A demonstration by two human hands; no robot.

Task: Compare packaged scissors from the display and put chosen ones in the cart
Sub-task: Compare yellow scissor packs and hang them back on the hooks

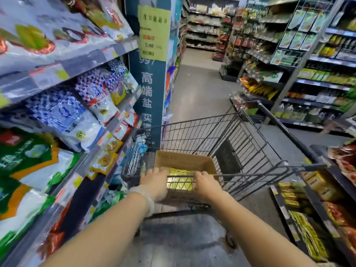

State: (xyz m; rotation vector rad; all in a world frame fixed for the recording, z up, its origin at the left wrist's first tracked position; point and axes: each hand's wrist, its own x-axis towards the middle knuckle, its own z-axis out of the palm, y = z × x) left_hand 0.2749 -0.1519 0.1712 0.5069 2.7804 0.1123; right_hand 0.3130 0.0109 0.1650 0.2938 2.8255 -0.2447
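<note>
Both hands grip the cart's near rail: my left hand (155,183) has its fingers curled over the wire edge, pale bangle (144,195) on that wrist; my right hand (207,185) does the same a bit further along, knuckles up, fingers wrapped on the rail. Nothing else in either grip.

L to R: on my left, shelves (81,62) packed w/ bagged goods: red/green printed bags up top, blue-and-white checked bags (63,116) on the mid shelf, green/orange/white bags lower down. Yellow price tags run along the shelf edges. Next, a dark teal pillar (152,93) w/ white characters and a yellow-green price sign (154,33) stuck on it.

Centre: the black wire cart (240,143), angled toward the aisle. Inside it, at the near end between my hands, an open cardboard box (183,159) holding flat yellow-green packs (179,180). Can't tell if those are the scissors; print too blurred to read.

Beyond the cart, grey floor (200,93) runs down the aisle to more shelving at the far end. On my right, shelves (317,83) of bottles and packets, a wire rack of hanging packs (300,33) above, and low shelves w/ yellow-black packets (306,232) just beside the cart.
</note>
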